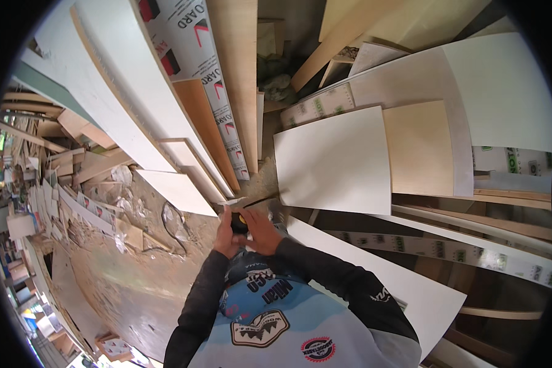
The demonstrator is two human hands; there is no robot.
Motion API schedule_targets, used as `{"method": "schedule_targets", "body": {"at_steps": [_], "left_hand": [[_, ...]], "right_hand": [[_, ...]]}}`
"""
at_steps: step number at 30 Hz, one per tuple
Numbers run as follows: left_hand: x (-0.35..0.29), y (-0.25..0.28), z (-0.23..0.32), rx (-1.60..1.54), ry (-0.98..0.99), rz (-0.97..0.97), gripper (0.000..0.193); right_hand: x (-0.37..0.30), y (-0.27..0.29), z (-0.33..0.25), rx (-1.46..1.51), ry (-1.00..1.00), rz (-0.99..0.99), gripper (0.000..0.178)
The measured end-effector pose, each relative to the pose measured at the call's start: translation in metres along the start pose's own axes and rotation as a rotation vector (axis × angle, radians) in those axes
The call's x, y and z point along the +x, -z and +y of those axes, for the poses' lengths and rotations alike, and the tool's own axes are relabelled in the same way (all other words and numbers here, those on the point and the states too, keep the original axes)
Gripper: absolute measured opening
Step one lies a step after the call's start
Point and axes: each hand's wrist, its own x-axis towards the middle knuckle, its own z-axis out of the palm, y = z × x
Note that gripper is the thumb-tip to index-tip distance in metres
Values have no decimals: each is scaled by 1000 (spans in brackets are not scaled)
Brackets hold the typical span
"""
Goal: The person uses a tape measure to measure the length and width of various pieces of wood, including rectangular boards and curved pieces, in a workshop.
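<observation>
Close in front of my body, both hands come together around a small black object with a yellow spot (240, 224). My left hand (226, 235) closes on its left side with the thumb side up. From the right, my right hand (261, 233) wraps over its other side. Most of the object is covered by my fingers, so its exact kind does not show. Just beyond my hands stand the lower ends of leaning boards, among them a white panel (176, 190). A larger white panel (334, 161) lies to the right of them.
Tall white and brown boards (227, 80) lean at the far left and middle. More panels and strips are stacked on the right, with a plain wood panel (418, 150) among them. Offcuts (92, 162) and plastic scraps litter the dusty floor (129, 270) at left.
</observation>
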Motion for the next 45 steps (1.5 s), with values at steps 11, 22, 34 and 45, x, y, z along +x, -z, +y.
{"method": "schedule_targets", "body": {"at_steps": [11,22,34,45], "left_hand": [[13,-4,-35,453,-327,-23,28],[37,90,-1,290,-414,193,22],[50,234,-4,846,-339,661,42],[-65,283,-61,836,-126,627,46]], "right_hand": [[-33,21,18,60,-124,-21,51],[-117,123,86,-337,-479,-144,45],[-301,354,184,-886,-943,-210,24],[-150,261,244,-1118,-1194,-471,31]]}}
